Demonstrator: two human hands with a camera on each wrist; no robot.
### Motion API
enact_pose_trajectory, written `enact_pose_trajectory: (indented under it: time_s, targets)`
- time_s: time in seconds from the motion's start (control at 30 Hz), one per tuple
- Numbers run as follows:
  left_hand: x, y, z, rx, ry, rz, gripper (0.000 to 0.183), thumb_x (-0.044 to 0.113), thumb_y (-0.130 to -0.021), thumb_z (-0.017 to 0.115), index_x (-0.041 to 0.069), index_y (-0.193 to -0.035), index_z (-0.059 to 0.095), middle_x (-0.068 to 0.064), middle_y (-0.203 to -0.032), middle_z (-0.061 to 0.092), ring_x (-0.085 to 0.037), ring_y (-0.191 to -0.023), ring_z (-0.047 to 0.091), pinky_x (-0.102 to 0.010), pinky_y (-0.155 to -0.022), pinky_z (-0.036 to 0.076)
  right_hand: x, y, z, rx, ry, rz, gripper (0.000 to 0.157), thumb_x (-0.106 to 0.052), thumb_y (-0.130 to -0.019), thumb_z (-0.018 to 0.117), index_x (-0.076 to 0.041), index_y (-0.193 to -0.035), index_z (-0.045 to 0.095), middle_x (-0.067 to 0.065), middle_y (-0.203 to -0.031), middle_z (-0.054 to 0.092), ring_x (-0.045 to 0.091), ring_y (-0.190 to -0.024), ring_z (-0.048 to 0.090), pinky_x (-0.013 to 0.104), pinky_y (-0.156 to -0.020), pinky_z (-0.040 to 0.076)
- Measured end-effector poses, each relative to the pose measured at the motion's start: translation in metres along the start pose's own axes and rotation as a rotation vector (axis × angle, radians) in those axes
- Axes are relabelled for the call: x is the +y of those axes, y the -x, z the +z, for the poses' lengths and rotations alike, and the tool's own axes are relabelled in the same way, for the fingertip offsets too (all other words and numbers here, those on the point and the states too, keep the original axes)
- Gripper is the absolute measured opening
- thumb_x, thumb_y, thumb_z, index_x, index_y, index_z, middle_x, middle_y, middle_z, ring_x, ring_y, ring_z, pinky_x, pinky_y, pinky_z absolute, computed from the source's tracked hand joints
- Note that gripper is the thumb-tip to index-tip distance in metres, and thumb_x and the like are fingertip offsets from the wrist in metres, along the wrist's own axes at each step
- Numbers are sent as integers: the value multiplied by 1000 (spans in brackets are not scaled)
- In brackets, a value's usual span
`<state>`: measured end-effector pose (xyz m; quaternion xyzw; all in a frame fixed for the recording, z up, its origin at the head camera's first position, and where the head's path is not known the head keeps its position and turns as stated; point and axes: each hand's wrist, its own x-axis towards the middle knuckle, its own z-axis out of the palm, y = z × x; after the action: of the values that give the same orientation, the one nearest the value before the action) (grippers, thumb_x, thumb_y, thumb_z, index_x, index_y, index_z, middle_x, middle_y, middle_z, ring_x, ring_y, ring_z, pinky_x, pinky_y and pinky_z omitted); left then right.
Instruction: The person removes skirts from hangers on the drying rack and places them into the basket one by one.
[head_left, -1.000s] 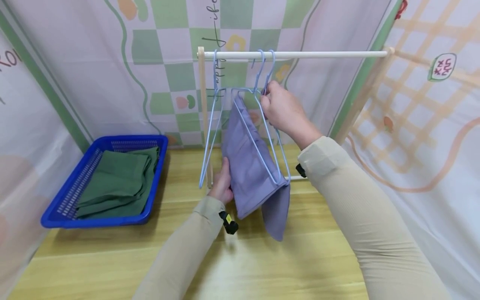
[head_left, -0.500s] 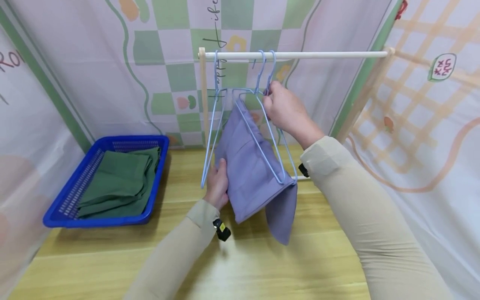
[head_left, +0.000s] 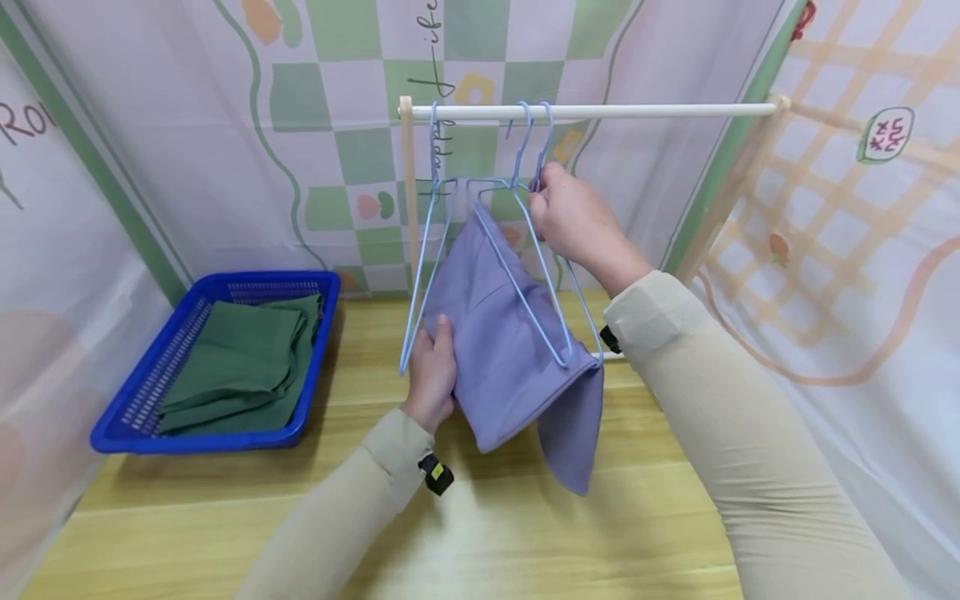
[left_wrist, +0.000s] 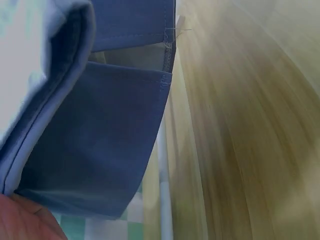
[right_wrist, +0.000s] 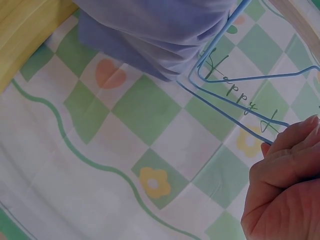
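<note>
A purple garment (head_left: 510, 333) with stitched hems hangs folded over the bottom of a blue wire hanger (head_left: 588, 312) on the rack. My left hand (head_left: 432, 367) pinches the garment's left edge, thumb in front and fingers behind the cloth. In the left wrist view a bit of that hand (left_wrist: 30, 217) shows at the fold, beside a slit in the hem. At the hanger's neck, just below the hook, my right hand (head_left: 577, 217) grips the wire. A second blue hanger (head_left: 536, 283) hangs close on the left and overlaps the garment in the head view.
Another blue hanger (head_left: 423, 283) hangs near the rack's left post. The white rod (head_left: 660, 110) runs on to the right. On the wooden table (head_left: 480, 533), a blue basket (head_left: 318, 367) at the left holds a folded green cloth (head_left: 232, 358). Printed curtains (head_left: 352, 108) enclose the back and sides.
My left hand has moved a little to the left, and the garment's upper left part has spread that way. Its lower end has swung right and down. My right hand has shifted slightly right.
</note>
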<state>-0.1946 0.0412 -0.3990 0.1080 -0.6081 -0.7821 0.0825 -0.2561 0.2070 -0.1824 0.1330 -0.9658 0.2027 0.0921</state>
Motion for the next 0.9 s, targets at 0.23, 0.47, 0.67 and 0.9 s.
enact_pose_trajectory:
  time_s: [0.23,0.47,0.67,0.9]
  targets:
    - [7,12,-3,-6,-44,119,40,43,-100,48,13,-125,57,-9,-109,60,-23,-99,57,-38,-90,46,1,-1,0,-3,16,-5,27,-24,-100,31,-7,-113,47,10,-87,61,29,-79,56,39,-68,43]
    - [13,26,-4,-3,-83,196,46,50,-98,48,9,-117,57,-8,-106,58,-21,-98,55,-37,-89,46,1,0,-1,-4,29,-7,28,-24,-102,31,-5,-115,47,14,-99,59,31,-84,55,44,-72,45]
    - [17,36,-3,12,-59,267,43,48,-98,49,8,-111,58,-7,-98,57,-19,-91,54,-35,-83,46,2,0,-1,-10,32,-8,29,-24,-102,31,-5,-116,46,14,-100,59,31,-84,55,44,-72,45]
    - [25,50,-4,-52,19,291,42,48,-99,48,14,-123,57,-7,-108,61,-21,-98,59,-37,-88,48,2,-1,-2,-19,27,-3,31,-26,-102,30,-5,-118,46,13,-103,59,30,-85,54,44,-73,45]
